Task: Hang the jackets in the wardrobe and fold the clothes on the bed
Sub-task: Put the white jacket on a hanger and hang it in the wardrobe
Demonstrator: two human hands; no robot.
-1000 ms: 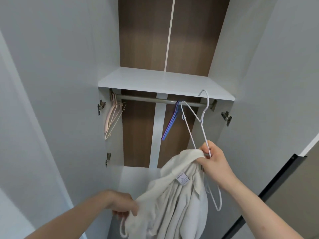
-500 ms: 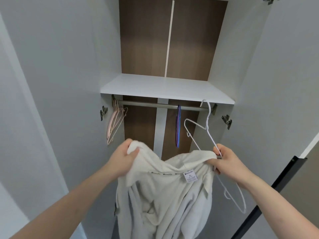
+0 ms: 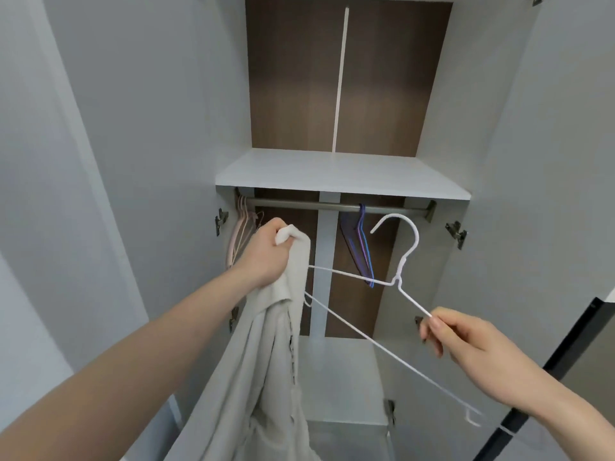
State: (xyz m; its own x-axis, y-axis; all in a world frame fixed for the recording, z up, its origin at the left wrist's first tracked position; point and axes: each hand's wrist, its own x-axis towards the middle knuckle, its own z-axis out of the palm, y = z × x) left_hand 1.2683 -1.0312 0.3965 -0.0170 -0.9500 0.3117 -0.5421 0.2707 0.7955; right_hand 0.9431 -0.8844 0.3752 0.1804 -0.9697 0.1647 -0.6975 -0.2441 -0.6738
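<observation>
— Pale grey and soft, the jacket (image 3: 266, 354) hangs limp in front of the open wardrobe (image 3: 342, 171), bunched at the top in the left hand's (image 3: 266, 251) fist.

— And the white wire hanger (image 3: 396, 284)?

— Thin, springy; the right hand (image 3: 466, 341) pinches its sloping arm, and the far tip reaches into the cloth.

— Then feed that tip into the shoulder, keep the collar high, and hook it on the metal rail (image 3: 332, 206) between the pink hangers (image 3: 241, 234) and purple hangers (image 3: 361, 247).
</observation>
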